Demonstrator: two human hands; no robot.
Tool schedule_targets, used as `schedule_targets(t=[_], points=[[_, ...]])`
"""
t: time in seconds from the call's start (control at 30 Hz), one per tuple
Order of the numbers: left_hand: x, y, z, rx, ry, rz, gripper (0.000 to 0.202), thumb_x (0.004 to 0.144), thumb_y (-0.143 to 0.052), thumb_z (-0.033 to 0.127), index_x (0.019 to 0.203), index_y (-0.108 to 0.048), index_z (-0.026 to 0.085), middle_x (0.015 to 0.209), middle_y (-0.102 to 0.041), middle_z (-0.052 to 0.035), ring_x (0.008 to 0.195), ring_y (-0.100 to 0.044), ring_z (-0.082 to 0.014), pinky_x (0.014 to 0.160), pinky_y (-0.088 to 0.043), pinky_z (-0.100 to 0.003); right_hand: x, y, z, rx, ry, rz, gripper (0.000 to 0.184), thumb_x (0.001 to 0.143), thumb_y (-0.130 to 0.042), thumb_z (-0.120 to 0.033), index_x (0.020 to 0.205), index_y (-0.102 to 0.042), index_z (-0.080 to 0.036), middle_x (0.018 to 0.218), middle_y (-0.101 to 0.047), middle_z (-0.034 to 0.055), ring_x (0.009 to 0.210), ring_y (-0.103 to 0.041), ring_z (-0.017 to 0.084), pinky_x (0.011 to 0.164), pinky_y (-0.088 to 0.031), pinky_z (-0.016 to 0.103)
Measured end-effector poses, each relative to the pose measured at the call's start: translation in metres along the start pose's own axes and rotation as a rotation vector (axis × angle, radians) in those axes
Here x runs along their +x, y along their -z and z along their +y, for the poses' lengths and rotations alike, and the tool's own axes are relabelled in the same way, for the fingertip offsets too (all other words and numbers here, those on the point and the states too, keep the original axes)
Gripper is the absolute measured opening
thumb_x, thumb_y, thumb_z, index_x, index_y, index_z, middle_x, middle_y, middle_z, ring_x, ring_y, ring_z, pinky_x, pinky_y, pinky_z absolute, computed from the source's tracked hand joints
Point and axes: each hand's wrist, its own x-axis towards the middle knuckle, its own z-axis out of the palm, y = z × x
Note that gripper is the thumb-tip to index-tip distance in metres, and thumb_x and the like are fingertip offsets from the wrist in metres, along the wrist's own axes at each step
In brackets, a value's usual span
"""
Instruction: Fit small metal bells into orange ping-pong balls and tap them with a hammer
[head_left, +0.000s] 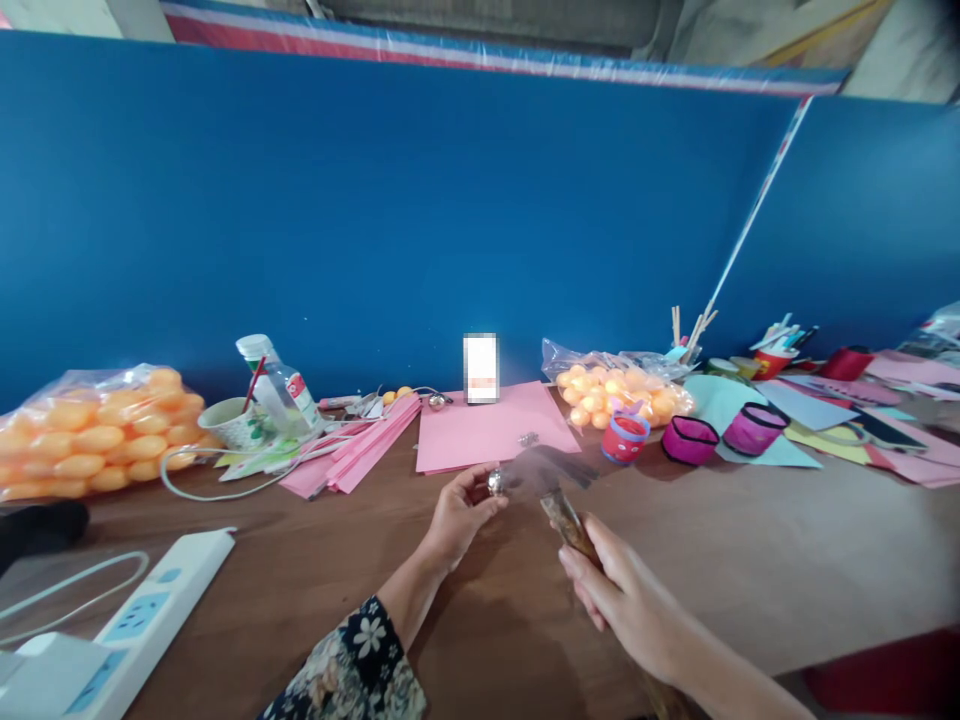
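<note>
My left hand [463, 512] pinches a small shiny silver ball [496, 482], perhaps a bell, between thumb and fingers above the brown table. In my right hand [611, 580] is the wooden handle of a hammer [568, 522]. The hammer's head, smeared by motion, is close to the right of the silver ball; whether they touch I cannot tell. Behind both hands lie pink paper sheets [480, 430], with a few small silver pieces [528, 439] on the near part.
Bags of orange balls stand at left [97, 430] and right [619, 390]. Nearby are a plastic bottle [281, 385], a red cup [625, 438], purple bands [690, 440] and coloured paper. A white power strip [161, 600] lies front left. A blue partition [420, 220] rises behind the table [337, 560].
</note>
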Motion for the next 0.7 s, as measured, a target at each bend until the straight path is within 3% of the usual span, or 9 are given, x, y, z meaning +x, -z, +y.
schedule_targets(t=[0.13,0.23,0.4,0.7], points=[[-0.0033,-0.0004,0.0056,-0.18,0.067,-0.075,0.05,0.066,-0.07,0.021,0.114,-0.055,0.021,0.1,-0.065,-0.0066,0.088,-0.061,-0.0163,0.081,-0.044,-0.029,0.0002,0.0042,-0.0038,0.063,0.035,0.023,0.023,0.088,-0.036,-0.043,0.085,-0.04,-0.02,0.058,-0.039,-0.0072,0.045,-0.039,0.007,0.044,-0.036,0.02],[-0.0041,0.0008,0.0072,-0.264,0.127,-0.08,0.05,0.065,-0.071,0.022,0.113,-0.057,0.021,0.101,-0.064,-0.0064,0.088,-0.061,-0.0157,0.084,-0.043,-0.029,0.001,0.0066,-0.0039,0.084,0.034,0.036,0.023,0.088,-0.037,-0.043,0.088,-0.04,-0.02,0.058,-0.039,-0.0074,0.045,-0.038,0.007,0.044,-0.036,0.02],[-0.0029,0.0047,0.0034,-0.245,0.15,-0.053,0.053,0.061,-0.074,0.021,0.112,-0.057,0.022,0.092,-0.063,-0.0036,0.078,-0.062,-0.0127,0.075,-0.045,-0.025,0.0013,0.0063,-0.0032,0.176,-0.004,0.027,0.024,0.088,-0.037,-0.043,0.094,-0.041,-0.02,0.061,-0.039,-0.0067,0.045,-0.037,0.006,0.042,-0.035,0.019],[-0.0035,0.0038,0.0021,-0.222,0.143,-0.065,0.039,0.063,-0.073,0.024,0.1,-0.06,0.019,0.088,-0.065,-0.0044,0.073,-0.063,-0.013,0.069,-0.047,-0.024,0.0009,0.0024,-0.0049,0.236,-0.024,-0.003,0.025,0.087,-0.039,-0.043,0.099,-0.04,-0.021,0.063,-0.038,-0.0068,0.045,-0.036,0.005,0.041,-0.034,0.017]])
